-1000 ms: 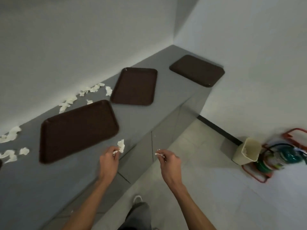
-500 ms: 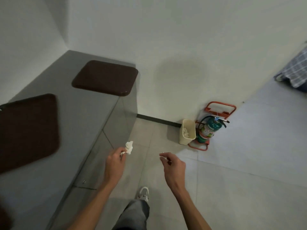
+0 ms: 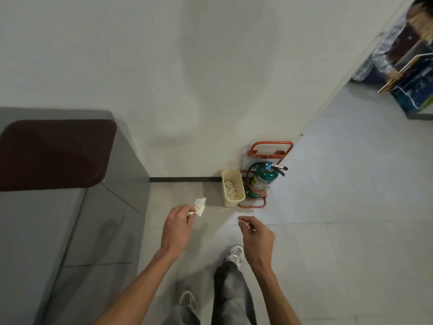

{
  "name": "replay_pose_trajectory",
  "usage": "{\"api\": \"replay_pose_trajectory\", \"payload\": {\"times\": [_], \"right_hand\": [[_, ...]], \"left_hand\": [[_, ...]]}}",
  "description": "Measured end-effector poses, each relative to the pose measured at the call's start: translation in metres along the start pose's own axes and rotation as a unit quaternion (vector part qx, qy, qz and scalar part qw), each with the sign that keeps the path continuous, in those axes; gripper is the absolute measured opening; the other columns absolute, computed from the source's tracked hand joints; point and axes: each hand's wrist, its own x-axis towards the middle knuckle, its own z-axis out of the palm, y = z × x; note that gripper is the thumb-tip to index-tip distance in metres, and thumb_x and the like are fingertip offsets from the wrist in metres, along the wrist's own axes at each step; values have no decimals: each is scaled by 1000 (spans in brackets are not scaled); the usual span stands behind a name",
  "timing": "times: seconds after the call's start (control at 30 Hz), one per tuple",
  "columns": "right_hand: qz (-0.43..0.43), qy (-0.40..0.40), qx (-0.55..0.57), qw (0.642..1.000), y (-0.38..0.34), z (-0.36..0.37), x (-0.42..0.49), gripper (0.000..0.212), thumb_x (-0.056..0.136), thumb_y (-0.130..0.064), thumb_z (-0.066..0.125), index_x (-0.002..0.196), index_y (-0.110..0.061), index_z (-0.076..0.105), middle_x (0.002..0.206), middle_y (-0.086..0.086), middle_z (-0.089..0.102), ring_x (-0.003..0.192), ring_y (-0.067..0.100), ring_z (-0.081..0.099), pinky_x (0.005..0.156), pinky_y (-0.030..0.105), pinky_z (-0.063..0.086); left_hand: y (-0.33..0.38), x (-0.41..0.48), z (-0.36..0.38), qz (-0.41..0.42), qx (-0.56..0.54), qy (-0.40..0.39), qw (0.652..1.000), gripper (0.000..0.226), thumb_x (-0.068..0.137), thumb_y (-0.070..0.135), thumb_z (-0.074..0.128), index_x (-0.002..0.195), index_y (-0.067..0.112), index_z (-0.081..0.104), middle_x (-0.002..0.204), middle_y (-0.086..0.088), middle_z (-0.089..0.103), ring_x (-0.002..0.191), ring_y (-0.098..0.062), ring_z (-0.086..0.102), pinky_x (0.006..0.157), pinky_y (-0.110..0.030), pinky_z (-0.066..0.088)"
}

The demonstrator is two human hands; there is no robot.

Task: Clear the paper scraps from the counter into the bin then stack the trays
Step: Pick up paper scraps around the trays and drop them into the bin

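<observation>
My left hand (image 3: pixel 177 227) pinches a crumpled white paper scrap (image 3: pixel 199 206) over the floor. My right hand (image 3: pixel 257 238) holds a small white paper scrap (image 3: pixel 242 222) between its fingertips. A cream bin (image 3: pixel 232 187) stands on the floor by the wall, ahead of both hands, with paper scraps lying inside it. One dark brown tray (image 3: pixel 54 154) lies at the end of the grey counter (image 3: pixel 28 231) on my left. The other trays and the loose scraps are out of view.
A green fire extinguisher (image 3: pixel 261 181) in an orange stand (image 3: pixel 271 148) sits right beside the bin. Shelving with stacked goods (image 3: pixel 407 55) fills the top right corner. My legs and white shoes (image 3: pixel 234 254) are below on the tiled floor.
I have turned right, away from the counter. The bin has come closer and moved toward the middle of the view. Both hands still hold their scraps.
</observation>
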Motion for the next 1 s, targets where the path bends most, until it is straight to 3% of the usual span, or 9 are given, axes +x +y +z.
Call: {"api": "replay_pose_trajectory", "payload": {"times": [0.1, 0.27, 0.4, 0.53, 0.67, 0.87, 1.0], "right_hand": [[24, -13, 10, 1000, 17, 0, 54, 16, 95, -15, 77, 107, -25, 83, 100, -13, 79, 90, -3, 71, 81, 2, 48], [42, -34, -9, 999, 55, 6, 157, 15, 97, -18, 76, 104, -30, 81, 94, -19, 76, 86, -11, 68, 80, 5, 51], [52, -50, -21, 997, 90, 24, 236, 14, 97, -17, 75, 106, -25, 82, 97, -13, 78, 84, -6, 69, 76, 3, 49], [60, -74, -41, 995, 136, 64, 308, 15, 98, -18, 74, 110, -22, 82, 100, -9, 79, 86, 3, 71, 81, 22, 59], [67, -98, -71, 990, 199, 125, 374, 16, 98, -16, 73, 111, -18, 81, 102, 0, 80, 85, 11, 73, 70, 2, 43], [79, -143, -112, 980, 305, 227, 452, 18, 98, -13, 69, 114, -15, 78, 113, 7, 78, 101, 23, 73, 89, 33, 58], [107, -182, -144, 967, 356, 279, 489, 28, 100, -9, 60, 125, -12, 72, 118, 15, 72, 107, 34, 68, 87, 37, 55]], "left_hand": [[17, 44, 37, 11, 6, -22, 1000, 15, 92, 10, 71, 99, 22, 68, 97, 8, 64, 87, -8, 55, 68, -12, 37], [39, 119, 111, -1, 14, -50, 999, 22, 90, 8, 72, 99, 27, 68, 98, 11, 64, 87, -11, 58, 72, -31, 53], [42, 176, 178, -12, 34, -77, 996, 25, 89, 9, 72, 102, 30, 68, 101, 10, 66, 91, -9, 56, 71, -24, 46], [28, 225, 253, -30, 35, -102, 994, 23, 90, 10, 72, 106, 27, 71, 106, 8, 67, 91, -5, 55, 73, -17, 42], [-4, 275, 337, -44, 16, -132, 990, 23, 93, 11, 70, 109, 26, 71, 111, 4, 66, 93, -10, 65, 83, -30, 58], [-70, 343, 473, -69, 28, -176, 981, 16, 91, 6, 70, 100, 20, 72, 106, -3, 72, 88, -19, 69, 76, -29, 57], [-109, 377, 551, -161, 15, -201, 966, 17, 91, 8, 71, 105, 17, 75, 110, -7, 74, 100, -25, 70, 80, -26, 52]]}}
